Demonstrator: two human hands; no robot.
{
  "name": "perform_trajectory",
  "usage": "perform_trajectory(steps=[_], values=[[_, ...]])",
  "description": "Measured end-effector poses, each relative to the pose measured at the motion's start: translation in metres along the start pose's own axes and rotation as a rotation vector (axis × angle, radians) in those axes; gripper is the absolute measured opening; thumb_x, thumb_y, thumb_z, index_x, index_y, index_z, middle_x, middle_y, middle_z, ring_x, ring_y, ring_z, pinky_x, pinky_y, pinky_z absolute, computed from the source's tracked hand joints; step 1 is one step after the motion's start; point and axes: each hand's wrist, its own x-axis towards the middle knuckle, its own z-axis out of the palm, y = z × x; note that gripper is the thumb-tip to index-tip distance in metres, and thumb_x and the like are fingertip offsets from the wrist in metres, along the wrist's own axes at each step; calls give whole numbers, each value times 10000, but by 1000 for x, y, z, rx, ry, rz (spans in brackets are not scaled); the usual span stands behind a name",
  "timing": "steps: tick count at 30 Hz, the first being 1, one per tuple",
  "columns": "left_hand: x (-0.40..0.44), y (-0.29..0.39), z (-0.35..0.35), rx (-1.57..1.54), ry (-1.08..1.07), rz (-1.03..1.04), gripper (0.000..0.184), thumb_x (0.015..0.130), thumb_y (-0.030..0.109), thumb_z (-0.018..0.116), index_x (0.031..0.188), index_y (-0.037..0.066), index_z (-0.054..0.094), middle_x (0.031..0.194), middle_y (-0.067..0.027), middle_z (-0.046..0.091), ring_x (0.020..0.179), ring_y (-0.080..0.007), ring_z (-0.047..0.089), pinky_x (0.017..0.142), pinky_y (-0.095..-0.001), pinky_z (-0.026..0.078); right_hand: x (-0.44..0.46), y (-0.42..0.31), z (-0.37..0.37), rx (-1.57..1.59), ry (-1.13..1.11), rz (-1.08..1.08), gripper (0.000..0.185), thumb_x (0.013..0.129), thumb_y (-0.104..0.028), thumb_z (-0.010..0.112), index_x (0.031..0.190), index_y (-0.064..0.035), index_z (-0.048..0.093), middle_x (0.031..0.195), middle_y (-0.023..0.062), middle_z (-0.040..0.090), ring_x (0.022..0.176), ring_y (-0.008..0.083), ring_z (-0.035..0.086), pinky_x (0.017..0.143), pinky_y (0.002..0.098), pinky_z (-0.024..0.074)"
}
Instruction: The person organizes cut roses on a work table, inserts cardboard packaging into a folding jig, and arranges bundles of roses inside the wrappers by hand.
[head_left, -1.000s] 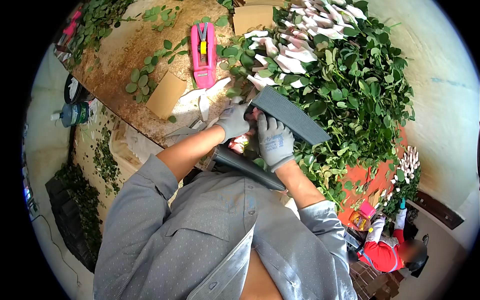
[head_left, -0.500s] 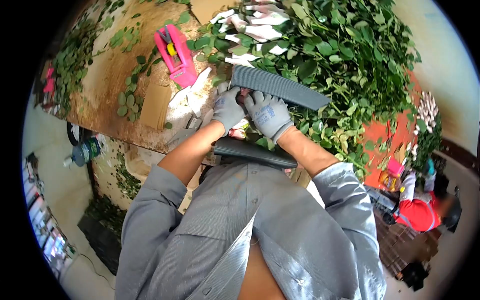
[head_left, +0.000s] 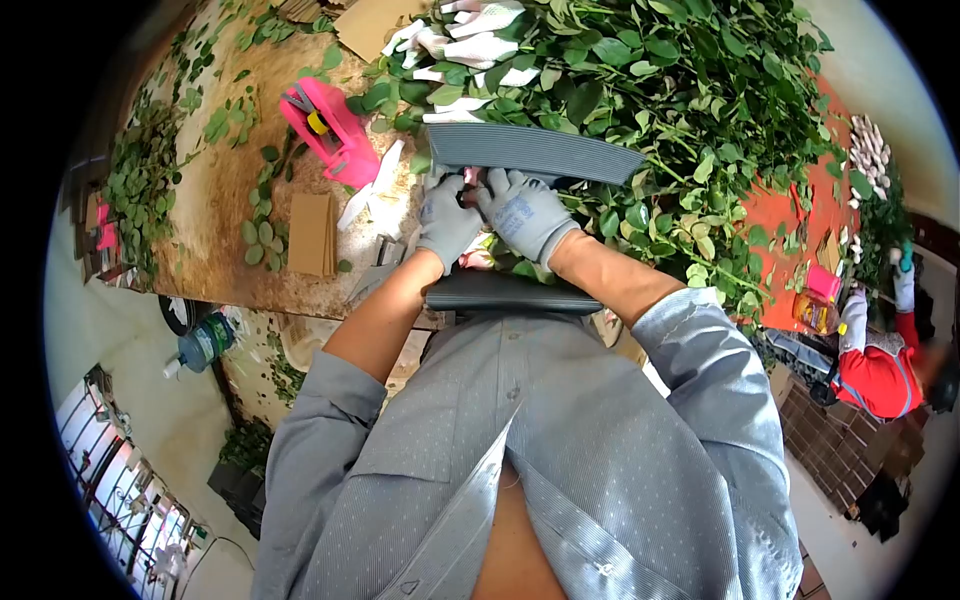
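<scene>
Both of my hands, in grey gloves, are between two dark ribbed panels, the far panel and the near panel. My left hand has its fingers curled at a small reddish rose, mostly hidden by the gloves. Facing it, my right hand closes on the same rose with bent fingers. Pink and yellowish petals show below the hands, between the wrists. Leafy green stems extend rightward from between the panels.
A pink tape dispenser and cardboard pieces lie on the wooden table. White-sleeved buds and a large heap of leafy stems fill the back. A co-worker in red is at far right.
My view has shifted, so the table and panels appear turned slightly. My hands stay between the panels at the rose, with slightly moved fingers. The co-worker's arm has shifted.
</scene>
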Motion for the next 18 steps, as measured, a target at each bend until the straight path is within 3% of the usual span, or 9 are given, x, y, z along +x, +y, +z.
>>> perform_trajectory(steps=[2, 6, 11, 12, 15, 16, 18], values=[[-1, 0, 0, 2, 9, 9, 223, 751, 139, 702, 948, 37, 687, 904, -172, 716, 866, -342, 676, 781, -407, 519, -2, -1, 2, 43, -57, 12, 233, 881, -156, 601, 1067, -39, 677, 1093, 161, 589, 967, 304, 622, 706, 412, 554], [-1, -10, 5, 97, 49, 85, 229, 744, 154, 717, 937, 31, 707, 939, -193, 699, 911, -345, 662, 812, -415, 513, 0, 1, -8, -44, -159, 31, 242, 899, -147, 581, 1082, -25, 681, 1058, 156, 614, 945, 320, 632, 677, 422, 549], [1, 0, -5, -2, -46, -19, 277, 746, 200, 749, 955, 19, 732, 990, -182, 687, 984, -353, 639, 867, -413, 505, -4, 5, 10, -86, -31, -26, 243, 899, -149, 582, 1075, -12, 679, 1015, 165, 653, 915, 337, 642, 655, 429, 543], [2, -8, -5, 90, 19, 126, 284, 763, 208, 735, 979, 23, 737, 951, -178, 701, 933, -353, 657, 846, -409, 519, -2, 5, 12, -54, -26, -10, 244, 901, -148, 581, 1072, -5, 679, 1022, 167, 655, 914, 336, 641, 653, 429, 541], [1, -5, -22, 9, -206, -76, 371, 786, 291, 752, 1053, 34, 732, 1056, -178, 701, 976, -356, 658, 878, -404, 514, -3, 3, 11, -82, -39, 45, 281, 907, -142, 572, 1123, 14, 660, 1046, 174, 665, 930, 334, 651, 681, 425, 544], [-5, 8, -31, 211, -78, 155, 391, 795, 319, 772, 1067, 41, 732, 1084, -170, 694, 985, -359, 654, 886, -420, 512, -5, 1, 12, -10, -23, 85, 319, 899, -141, 584, 1172, 14, 640, 1081, 179, 660, 973, 334, 652, 725, 423, 545], [-12, 29, -47, 272, -108, 210, 384, 798, 316, 774, 1062, 40, 734, 1064, -167, 692, 990, -359, 649, 887, -429, 511, -9, 4, 4, 97, -88, 128, 411, 880, -137, 610, 1263, 12, 596, 1160, 190, 642, 1067, 333, 641, 817, 425, 539]])
